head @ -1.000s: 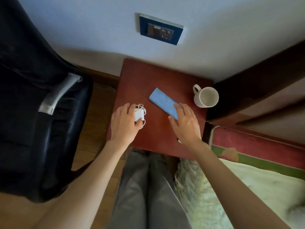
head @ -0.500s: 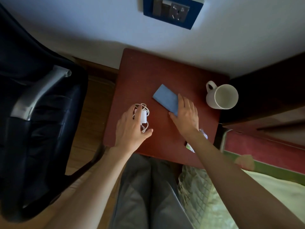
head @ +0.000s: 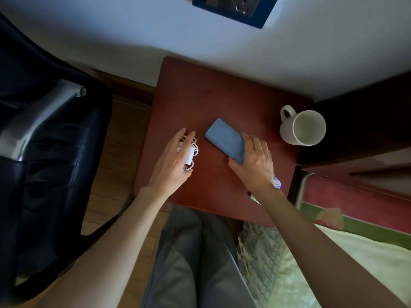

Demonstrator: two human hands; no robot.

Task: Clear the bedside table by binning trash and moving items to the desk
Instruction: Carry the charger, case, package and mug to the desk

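Observation:
A reddish-brown bedside table (head: 211,92) stands against the wall. My left hand (head: 173,165) curls around a white charger with its coiled cable (head: 190,152) near the table's left side. My right hand (head: 255,165) grips the near end of a flat blue rectangular item (head: 224,138) in the table's middle, thumb under its edge. A white mug (head: 304,127) stands upright at the right edge. A crumpled wrapper (head: 275,183) peeks out from under my right wrist, mostly hidden.
A black office chair (head: 44,152) with a silver armrest fills the left. A bed (head: 355,252) with pale bedding and a dark headboard lies to the right. A wall socket (head: 235,7) sits above the table. My grey-trousered legs are below.
My left hand has closed further around the charger. My right hand has slid onto the blue item's near end and taken hold of it. The camera moved closer.

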